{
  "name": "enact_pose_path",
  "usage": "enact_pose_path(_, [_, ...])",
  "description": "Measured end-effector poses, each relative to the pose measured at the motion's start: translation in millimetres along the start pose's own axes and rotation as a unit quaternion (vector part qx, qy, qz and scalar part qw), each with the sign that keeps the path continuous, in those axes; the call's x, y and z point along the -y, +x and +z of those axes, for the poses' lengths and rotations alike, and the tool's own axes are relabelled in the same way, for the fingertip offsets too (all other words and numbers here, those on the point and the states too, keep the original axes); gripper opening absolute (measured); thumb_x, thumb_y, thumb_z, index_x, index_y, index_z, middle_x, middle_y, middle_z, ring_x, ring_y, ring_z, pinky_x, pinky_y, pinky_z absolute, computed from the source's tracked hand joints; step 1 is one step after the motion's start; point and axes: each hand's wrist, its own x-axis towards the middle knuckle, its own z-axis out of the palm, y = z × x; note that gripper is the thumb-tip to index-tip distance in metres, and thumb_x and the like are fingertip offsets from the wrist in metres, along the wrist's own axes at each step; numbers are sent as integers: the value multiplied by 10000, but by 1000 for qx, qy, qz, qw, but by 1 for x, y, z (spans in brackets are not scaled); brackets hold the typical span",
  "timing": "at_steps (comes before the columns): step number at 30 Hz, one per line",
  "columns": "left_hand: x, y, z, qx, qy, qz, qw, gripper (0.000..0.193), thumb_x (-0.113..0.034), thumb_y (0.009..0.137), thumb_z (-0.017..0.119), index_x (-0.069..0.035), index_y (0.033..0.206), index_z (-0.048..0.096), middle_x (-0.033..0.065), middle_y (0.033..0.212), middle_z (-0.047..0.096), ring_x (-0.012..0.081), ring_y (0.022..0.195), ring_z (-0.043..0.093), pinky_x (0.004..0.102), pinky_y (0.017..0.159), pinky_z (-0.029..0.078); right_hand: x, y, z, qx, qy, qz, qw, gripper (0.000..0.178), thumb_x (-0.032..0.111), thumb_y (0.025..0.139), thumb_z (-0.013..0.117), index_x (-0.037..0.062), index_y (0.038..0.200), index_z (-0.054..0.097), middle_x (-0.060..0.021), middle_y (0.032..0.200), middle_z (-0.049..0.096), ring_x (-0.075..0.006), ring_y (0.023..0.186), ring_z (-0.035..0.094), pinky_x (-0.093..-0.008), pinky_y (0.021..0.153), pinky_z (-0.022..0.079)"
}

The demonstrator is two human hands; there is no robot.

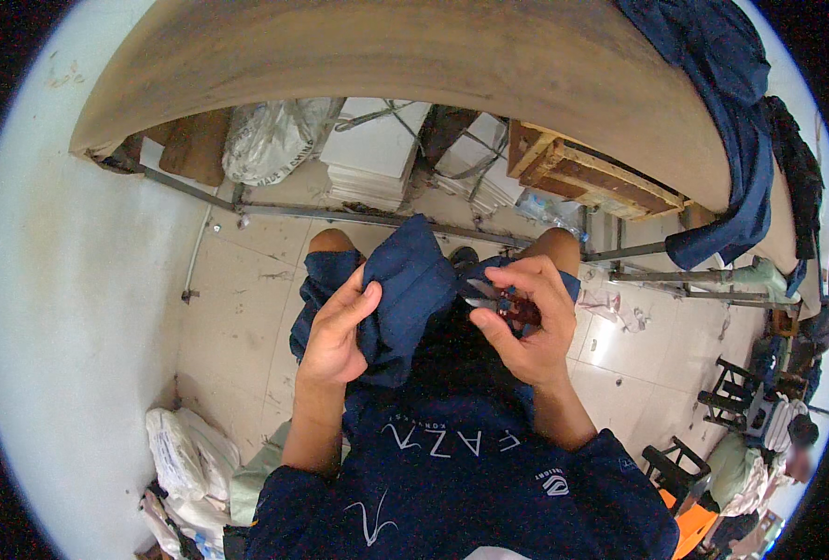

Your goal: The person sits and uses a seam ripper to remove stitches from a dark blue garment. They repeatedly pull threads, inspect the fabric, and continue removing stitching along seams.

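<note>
Over my lap, a piece of dark navy cloth (403, 280) is pinched between the thumb and fingers of my left hand (336, 331). Its upper corner stands up and the rest hangs down toward my thighs. To the right, my right hand (533, 317) is closed around a pair of small thread snips (482, 294) with a dark reddish grip. The two blades point left toward the cloth and stand slightly apart. A small gap shows between the blade tips and the cloth's edge.
A long brown-covered table (414, 51) curves across the front, with dark garments (736, 177) draped at its right end. Beneath it are stacked white sheets (368, 154), a plastic sack (270, 140) and a wooden crate (601, 177). White bags (186, 457) lie lower left; black stools (675, 467) stand right.
</note>
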Motion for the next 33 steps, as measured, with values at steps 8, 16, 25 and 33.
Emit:
enact_pose_path(8, [-13,-5,3,101,196,-6,975,507,-158,914,661,13,1344,455,84,1290,554,182,1182,537,307,1022,390,-18,25,-8,190,165,131,959,844,245,592,925,83,1331,551,-24,1212,562,-62,648,406,-212,562,352])
enact_pose_path(16, [-53,3,9,208,666,116,707,319,-106,758,760,-17,1024,609,157,962,647,373,862,644,391,728,505,-77,49,13,383,82,-68,917,412,227,655,864,95,998,677,-37,953,653,-190,602,515,-305,551,417])
enact_pose_path(25, [0,-5,-55,-360,649,360,566,252,104,608,591,-41,715,415,116,742,428,303,679,450,376,603,352,-42,10,24,-82,-153,-219,960,185,33,495,649,90,632,539,-46,570,431,-210,496,463,-312,466,303])
enact_pose_path(33, [130,-52,-31,-59,149,38,986,343,-341,920,600,-31,1063,560,129,1048,625,274,924,621,386,848,498,-43,-11,26,-77,-121,-263,954,147,63,543,663,94,626,546,-40,596,495,-189,491,476,-316,457,309])
